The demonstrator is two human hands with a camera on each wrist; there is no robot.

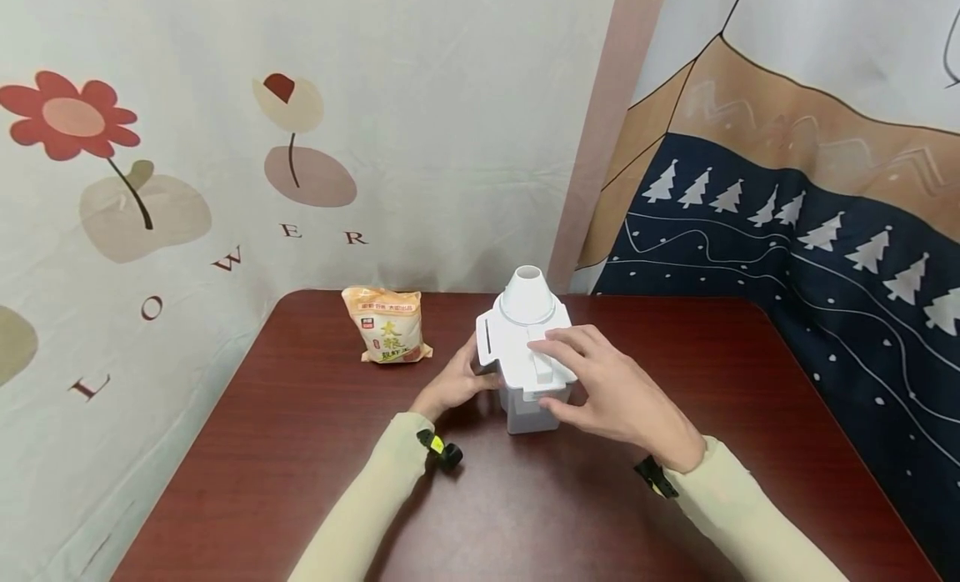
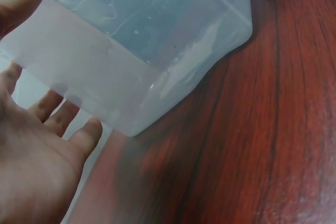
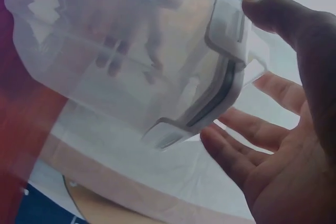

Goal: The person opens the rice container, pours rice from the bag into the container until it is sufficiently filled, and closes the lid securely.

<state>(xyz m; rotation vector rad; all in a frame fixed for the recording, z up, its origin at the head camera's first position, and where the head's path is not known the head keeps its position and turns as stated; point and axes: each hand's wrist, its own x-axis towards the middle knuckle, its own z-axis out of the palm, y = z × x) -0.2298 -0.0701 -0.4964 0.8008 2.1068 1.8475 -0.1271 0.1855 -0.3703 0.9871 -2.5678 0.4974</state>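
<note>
The left hand [image 1: 453, 386] is clasping the side of a translucent, boxy plastic container [image 1: 532, 413], thumb on one face and fingers on another, probably steadying it. And here is the right hand [image 1: 615, 390], fingers and thumb standing apart: the thumb is touching a white plastic latch [image 3: 228, 30] while the fingertips are reaching across the flat white lid [image 1: 512, 344], seemingly placed to work both together. On the lid's far end a white, cone-shaped plastic piece [image 1: 528, 297] is sitting, narrow end up, clear of the fingers. The container itself is standing upright on the reddish-brown wooden tabletop [image 1: 720, 373], centred between both arms, presumably for easy reach. Beyond the left hand, a yellow-and-white printed plastic bag [image 1: 390, 328] is resting near the far edge, well within reach yet out of the way.
</note>
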